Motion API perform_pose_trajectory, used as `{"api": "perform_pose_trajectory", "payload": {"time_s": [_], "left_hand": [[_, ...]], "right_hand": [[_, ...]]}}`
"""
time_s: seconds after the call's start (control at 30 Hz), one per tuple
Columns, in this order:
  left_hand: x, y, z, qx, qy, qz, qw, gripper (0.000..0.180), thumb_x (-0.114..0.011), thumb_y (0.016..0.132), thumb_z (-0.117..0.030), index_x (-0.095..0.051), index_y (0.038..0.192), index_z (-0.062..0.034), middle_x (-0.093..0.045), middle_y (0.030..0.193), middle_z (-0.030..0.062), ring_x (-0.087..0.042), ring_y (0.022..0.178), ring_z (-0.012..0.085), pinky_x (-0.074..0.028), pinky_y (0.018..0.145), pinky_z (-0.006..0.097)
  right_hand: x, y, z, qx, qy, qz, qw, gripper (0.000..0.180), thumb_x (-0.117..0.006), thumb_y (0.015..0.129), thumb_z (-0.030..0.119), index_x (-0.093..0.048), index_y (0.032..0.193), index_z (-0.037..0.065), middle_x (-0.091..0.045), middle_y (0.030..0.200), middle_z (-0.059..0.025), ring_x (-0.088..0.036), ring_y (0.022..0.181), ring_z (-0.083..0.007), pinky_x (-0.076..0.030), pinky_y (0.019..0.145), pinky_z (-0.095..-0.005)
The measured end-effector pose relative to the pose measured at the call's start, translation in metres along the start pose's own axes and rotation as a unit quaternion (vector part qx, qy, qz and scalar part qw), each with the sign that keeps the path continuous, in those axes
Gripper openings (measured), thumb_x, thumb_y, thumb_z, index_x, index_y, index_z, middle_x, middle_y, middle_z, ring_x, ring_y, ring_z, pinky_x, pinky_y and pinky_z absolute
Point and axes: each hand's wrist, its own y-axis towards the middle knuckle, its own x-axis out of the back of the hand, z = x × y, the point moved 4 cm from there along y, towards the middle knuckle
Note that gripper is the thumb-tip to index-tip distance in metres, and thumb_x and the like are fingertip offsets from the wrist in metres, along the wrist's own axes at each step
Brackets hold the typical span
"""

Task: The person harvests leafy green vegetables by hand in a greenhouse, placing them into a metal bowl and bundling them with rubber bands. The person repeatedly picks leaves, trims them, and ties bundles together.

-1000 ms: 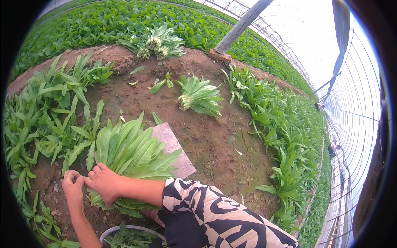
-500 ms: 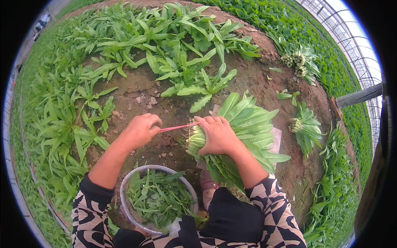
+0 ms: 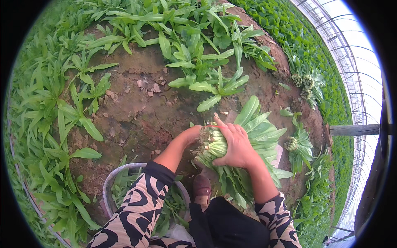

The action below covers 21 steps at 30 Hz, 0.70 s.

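A thick bunch of leafy greens (image 3: 258,136) lies in front of me, its pale cut stems and root ends toward the left. My right hand (image 3: 237,146) is closed over the top of the stems, thumb at the near side and fingers at the far side. A thin red elastic band (image 3: 214,126) stretches across the stems from the right fingers toward my left hand (image 3: 192,134). That left hand is at the stem ends; its fingers are hidden behind the bunch, so their grip does not show.
A grey tub (image 3: 108,186) with loose leaves stands near my left forearm. Beneath the bunch is a pale flat board (image 3: 279,155). Two other bunches, a nearer one (image 3: 300,146) and a farther one (image 3: 309,84), lie on the soil at right. Growing plants (image 3: 194,53) stand ahead; a wooden post (image 3: 353,130) juts in.
My left hand has moved right, from holding the band stretched out at left to behind the stem ends. The band now lies over the stems. My right hand stays on the bunch.
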Motion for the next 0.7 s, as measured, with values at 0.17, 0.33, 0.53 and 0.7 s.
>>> {"api": "perform_pose_trajectory", "payload": {"time_s": [0.17,0.33,0.53,0.7], "left_hand": [[-0.003,-0.032,-0.002,0.072,-0.078,-0.009,0.994,0.020,-0.059,0.093,-0.016,-0.064,0.110,-0.0074,-0.069,0.095,0.0035,-0.068,0.077,0.0143,-0.057,0.066,0.030],[0.017,-0.060,-0.015,-0.084,-0.072,-0.061,0.992,0.012,-0.065,0.091,-0.019,-0.063,0.097,-0.0085,-0.062,0.079,-0.0034,-0.049,0.057,0.0034,-0.034,0.049,0.017],[0.016,-0.080,-0.024,-0.241,0.188,-0.195,0.932,0.014,-0.064,0.089,-0.011,-0.069,0.095,0.0002,-0.065,0.080,0.0002,-0.054,0.068,0.0053,-0.042,0.057,0.022],[0.013,-0.088,-0.023,-0.206,-0.152,-0.102,0.961,0.016,-0.064,0.083,-0.004,-0.068,0.097,0.0006,-0.068,0.089,0.0050,-0.059,0.076,0.0130,-0.047,0.070,0.026]], "right_hand": [[-0.004,0.000,-0.005,0.004,0.004,-0.021,1.000,0.127,-0.086,0.046,0.032,-0.022,0.154,0.015,-0.051,0.129,-0.0148,-0.046,0.122,-0.0362,-0.029,0.112,-0.0437],[-0.001,0.004,-0.005,-0.004,0.016,-0.016,1.000,0.124,-0.086,0.046,0.032,-0.025,0.153,0.014,-0.052,0.131,-0.0140,-0.047,0.122,-0.0366,-0.030,0.111,-0.0440],[-0.002,0.003,-0.004,0.006,0.012,-0.024,1.000,0.118,-0.087,0.050,0.038,-0.030,0.150,0.012,-0.049,0.137,-0.0180,-0.046,0.125,-0.0370,-0.031,0.109,-0.0450],[-0.002,0.005,-0.005,-0.003,0.016,-0.011,1.000,0.118,-0.087,0.050,0.038,-0.030,0.151,0.013,-0.047,0.141,-0.0191,-0.044,0.129,-0.0375,-0.030,0.111,-0.0455]]}}
